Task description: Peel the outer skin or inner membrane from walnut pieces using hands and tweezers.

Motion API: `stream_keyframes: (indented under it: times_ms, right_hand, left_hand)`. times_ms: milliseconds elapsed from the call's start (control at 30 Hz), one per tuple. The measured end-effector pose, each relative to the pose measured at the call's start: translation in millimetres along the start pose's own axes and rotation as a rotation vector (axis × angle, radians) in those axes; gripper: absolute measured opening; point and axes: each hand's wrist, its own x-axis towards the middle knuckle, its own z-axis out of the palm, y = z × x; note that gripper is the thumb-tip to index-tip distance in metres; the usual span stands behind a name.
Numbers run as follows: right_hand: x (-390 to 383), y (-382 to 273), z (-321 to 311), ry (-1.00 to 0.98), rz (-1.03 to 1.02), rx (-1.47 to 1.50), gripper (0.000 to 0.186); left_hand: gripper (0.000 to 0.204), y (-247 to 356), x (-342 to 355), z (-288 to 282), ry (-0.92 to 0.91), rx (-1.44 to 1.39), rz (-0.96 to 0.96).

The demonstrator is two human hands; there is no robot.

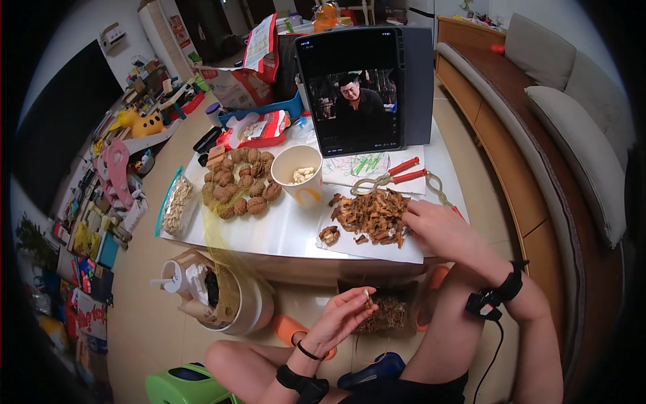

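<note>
I have the left hand [346, 315] pinching a small pale walnut fragment [367, 295] between thumb and fingertips, in front of the table [282, 236]. The right hand [434, 229] bends its fingers at the right edge of the walnut pile [370, 215]; I cannot tell whether they grip. Expect light, brittle pieces: grasp by opposite edges, minimal pressure. The pile rests on white paper [397, 253] on the table. A tablet [356, 138] stands behind; a wooden-framed sofa [515, 118] lines the right.
</note>
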Motion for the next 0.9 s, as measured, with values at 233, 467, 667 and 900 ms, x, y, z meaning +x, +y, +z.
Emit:
stream_keyframes:
  times_ms: [233, 467, 667, 900]
  right_hand:
    - [9.4, -4.1, -1.7, -0.125, -0.062, -0.027, 0.014]
    - [-23.4, 7.8, -13.8, 0.356, 0.276, 0.47, 0.011]
    - [-18.6, -4.9, 13.1, 0.45, 0.439, 0.803, 0.009]
    - [-27.3, 7.6, -15.6, 0.514, 0.607, 0.813, 0.005]
  left_hand:
    - [0.027, -1.7, 2.9, -26.0, -0.009, -0.058, -0.005]
    - [0.028, -3.7, 11.3, -10.1, -0.05, -0.025, -0.019]
    - [0.03, -2.8, 12.4, -8.6, -0.035, -0.028, -0.016]
    - [0.03, 1.5, 17.9, 1.9, -0.071, 0.03, -0.036]
